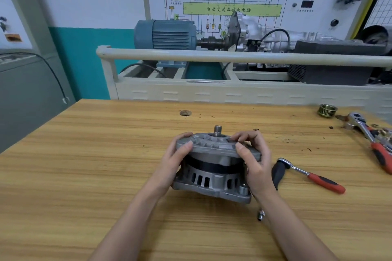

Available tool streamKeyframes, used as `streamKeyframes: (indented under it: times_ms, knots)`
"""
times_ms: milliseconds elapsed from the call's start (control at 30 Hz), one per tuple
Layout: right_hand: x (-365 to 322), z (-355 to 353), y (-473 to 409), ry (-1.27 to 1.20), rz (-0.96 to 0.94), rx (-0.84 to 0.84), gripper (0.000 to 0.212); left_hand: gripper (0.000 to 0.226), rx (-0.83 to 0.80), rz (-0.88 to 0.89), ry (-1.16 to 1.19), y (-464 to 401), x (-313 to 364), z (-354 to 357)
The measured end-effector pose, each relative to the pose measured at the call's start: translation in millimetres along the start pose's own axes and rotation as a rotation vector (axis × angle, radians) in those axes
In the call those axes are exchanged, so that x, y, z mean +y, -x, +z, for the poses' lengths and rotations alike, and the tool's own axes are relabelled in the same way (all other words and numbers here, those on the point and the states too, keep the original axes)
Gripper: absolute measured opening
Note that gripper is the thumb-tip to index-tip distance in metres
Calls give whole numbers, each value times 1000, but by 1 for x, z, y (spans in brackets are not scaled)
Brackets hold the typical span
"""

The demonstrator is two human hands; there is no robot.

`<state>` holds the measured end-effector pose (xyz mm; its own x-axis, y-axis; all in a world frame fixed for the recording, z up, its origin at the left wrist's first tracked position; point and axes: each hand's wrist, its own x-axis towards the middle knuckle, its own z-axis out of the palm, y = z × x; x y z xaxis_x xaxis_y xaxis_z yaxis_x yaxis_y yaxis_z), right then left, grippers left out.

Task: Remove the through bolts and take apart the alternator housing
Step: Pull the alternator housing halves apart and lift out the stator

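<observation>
On the workbench (106, 165), left hand (174, 163) and right hand (256, 159) clamp the alternator's (212, 167) top housing (214, 146).

An alternator (214, 165) is standing mid-way along a wooden workbench (84, 154), with bare wood lying open to its left and in front. To its right, a small ratchet (307, 174) is lying just beside it, and a bolt (261, 215) is sitting near its front corner. Further right, a larger ratchet (371, 135) and a pulley (327, 110) are crowding the far edge.

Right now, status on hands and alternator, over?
Both hands, left and right, grip the alternator top cover. Housing halves still together on table. Ratchet lies clear.
</observation>
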<state>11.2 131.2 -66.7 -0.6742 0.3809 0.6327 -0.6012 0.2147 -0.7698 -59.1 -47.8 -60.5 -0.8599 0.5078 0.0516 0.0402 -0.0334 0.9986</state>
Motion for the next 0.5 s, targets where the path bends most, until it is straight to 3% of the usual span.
streamKeyframes:
  times_ms: [67, 100, 167, 233, 367, 500]
  knots:
    - [-2, -7, -5, -57, 89, -27, 25, 89, 36, -163, 33, -5, 15, 2]
    - [-4, -11, -12, -118, 186, 20, 26, 83, 58, -220, 52, -9, 21, 4]
    - [-8, -18, -30, -198, 419, 140, 26, 57, 115, -277, 90, -14, 30, 8]
    - [-3, -17, -44, -86, 636, 122, 26, 36, 171, -303, 115, -16, 31, 12]
    - [10, -3, -44, -86, 955, 105, 21, 44, 215, -328, 212, -12, 23, 18]
    - [8, -1, -45, -109, 1039, 138, 24, 43, 276, -346, 276, -11, 23, 19]
